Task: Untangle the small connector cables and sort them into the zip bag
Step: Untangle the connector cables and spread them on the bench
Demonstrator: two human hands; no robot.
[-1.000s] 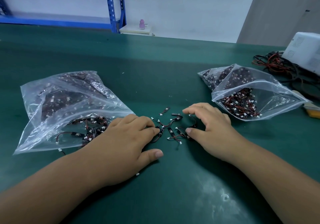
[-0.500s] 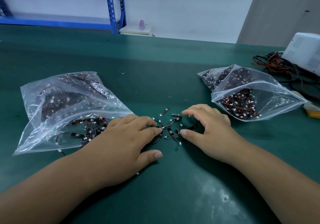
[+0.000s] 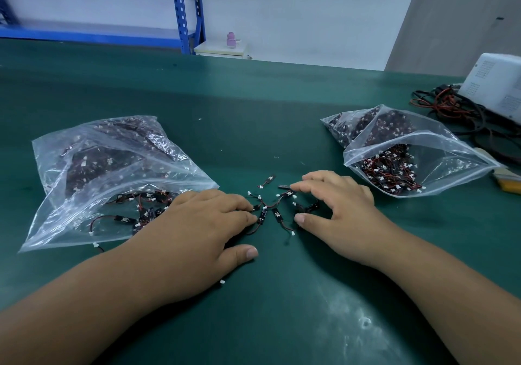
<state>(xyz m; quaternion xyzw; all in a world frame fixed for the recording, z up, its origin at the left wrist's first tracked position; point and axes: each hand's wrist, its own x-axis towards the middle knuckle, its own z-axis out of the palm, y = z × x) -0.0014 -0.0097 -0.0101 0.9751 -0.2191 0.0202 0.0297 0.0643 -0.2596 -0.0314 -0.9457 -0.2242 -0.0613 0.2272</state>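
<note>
Loose cables [image 3: 270, 209] lie between two zip bags [image 3: 112, 173].

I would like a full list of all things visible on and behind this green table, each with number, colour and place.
loose connector cables: a small tangle, black and red with white plugs, between the hands
left zip bag: one, clear, left of the hands, cables inside
right zip bag: one, clear, right of the hands, cables inside
table mat: one, dark green, under everything
white device: one, white, far right edge
wire bundle: one, black and red, beside the device
yellow object: one, right edge, cut off
shelf rack: one, blue, behind the table
small bottle: one, pink, behind the table
left hand: one, fingertips on the cables
right hand: one, arched over the cables
</note>
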